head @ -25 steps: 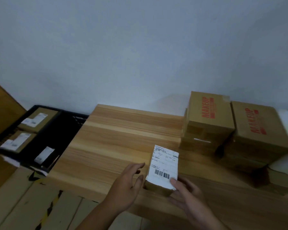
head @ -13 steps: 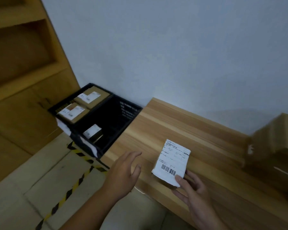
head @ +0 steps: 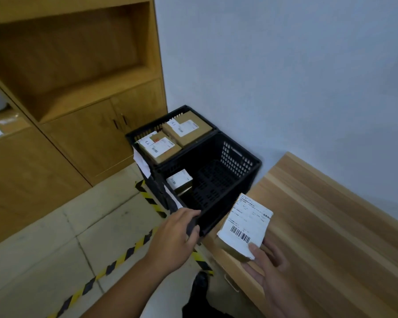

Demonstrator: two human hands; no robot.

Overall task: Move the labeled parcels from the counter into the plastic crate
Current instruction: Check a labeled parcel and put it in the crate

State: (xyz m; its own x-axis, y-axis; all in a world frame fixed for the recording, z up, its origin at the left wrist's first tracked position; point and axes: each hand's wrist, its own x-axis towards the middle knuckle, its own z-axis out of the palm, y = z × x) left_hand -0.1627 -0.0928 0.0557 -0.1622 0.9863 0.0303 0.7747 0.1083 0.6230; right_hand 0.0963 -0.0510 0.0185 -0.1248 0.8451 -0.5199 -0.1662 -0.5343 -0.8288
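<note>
My right hand (head: 265,263) holds a small cardboard parcel (head: 244,227) by its near end, its white barcode label facing up, above the left end of the wooden counter (head: 326,226). My left hand (head: 176,235) grips the near rim of the black plastic crate (head: 241,173), which stands on the floor just left of the counter. One small labeled parcel (head: 179,180) lies in the crate's near compartment. Two larger labeled boxes (head: 186,128) fill the far section.
A wooden cabinet (head: 83,125) with an open shelf and doors stands behind the crate on the left. Yellow-black hazard tape (head: 124,255) runs across the tiled floor. A grey wall is behind the counter. My dark shoe (head: 199,285) shows near the counter's corner.
My view has swung left, from the counter's boxes to the crate. My right hand has carried the parcel left to the counter's end, and my left hand has taken hold of the crate rim.
</note>
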